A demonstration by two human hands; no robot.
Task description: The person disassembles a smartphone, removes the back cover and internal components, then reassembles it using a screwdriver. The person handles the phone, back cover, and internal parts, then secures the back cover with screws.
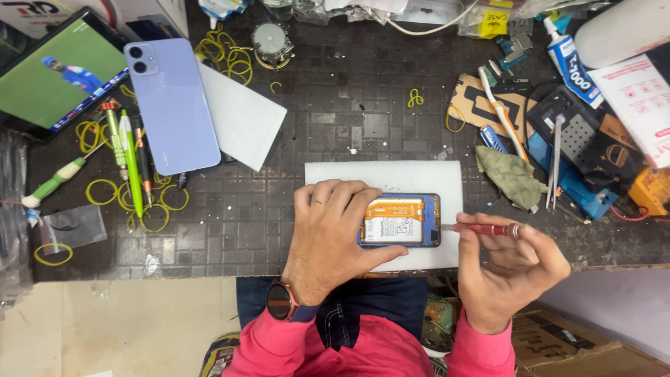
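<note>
An opened phone (401, 220) with its back off lies on a white pad (391, 174), showing an orange flex strip and a white battery. My left hand (331, 230) lies over the phone's left end and presses it down. My right hand (506, 269) grips a red screwdriver (488, 229) whose tip touches the phone's right edge.
A lilac phone back cover (171, 105) and a white sheet (241, 115) lie at the upper left, beside a tablet (59, 70) with a lit screen. Yellow rubber bands and pens (132, 164) sit left. Glue tube (569, 59), tweezers (555, 160), green cloth (513, 174) crowd the right.
</note>
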